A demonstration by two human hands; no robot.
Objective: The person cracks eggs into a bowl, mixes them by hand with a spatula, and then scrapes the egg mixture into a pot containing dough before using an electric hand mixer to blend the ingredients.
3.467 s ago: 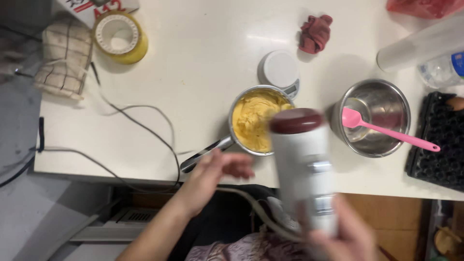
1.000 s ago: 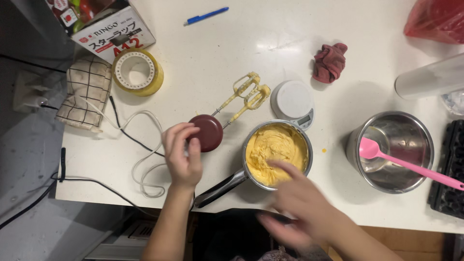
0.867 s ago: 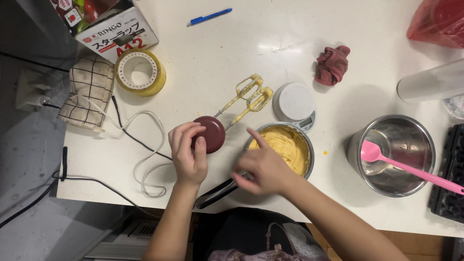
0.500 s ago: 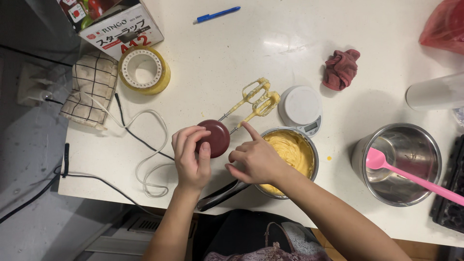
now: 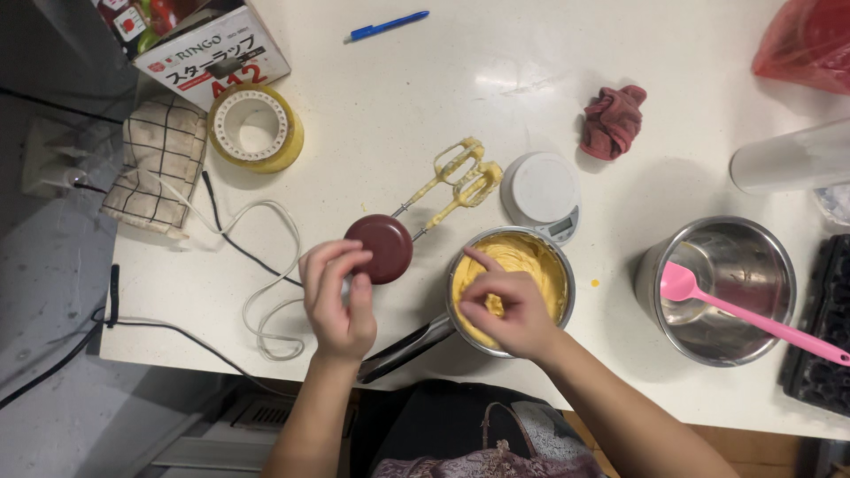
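While our left hand [image 5: 341, 296] clamps the dark-red hand mixer [image 5: 379, 249] steady on the white surface [image 5: 372, 133], our right hand [image 5: 505, 305], fingers loosely curled and empty, hovers over the steel saucepan of yellow batter [image 5: 522, 265].

At the white table [image 5: 398, 80], my left hand [image 5: 339, 296] grips the dark red hand mixer [image 5: 379, 248], its two batter-coated beaters [image 5: 465, 177] pointing to the far right toward the small round scale [image 5: 540, 190]. My right hand [image 5: 509, 305] hovers over the saucepan of yellow batter [image 5: 531, 265]. To the right, a pink spatula [image 5: 735, 310] rests in a steel bowl [image 5: 761, 257].
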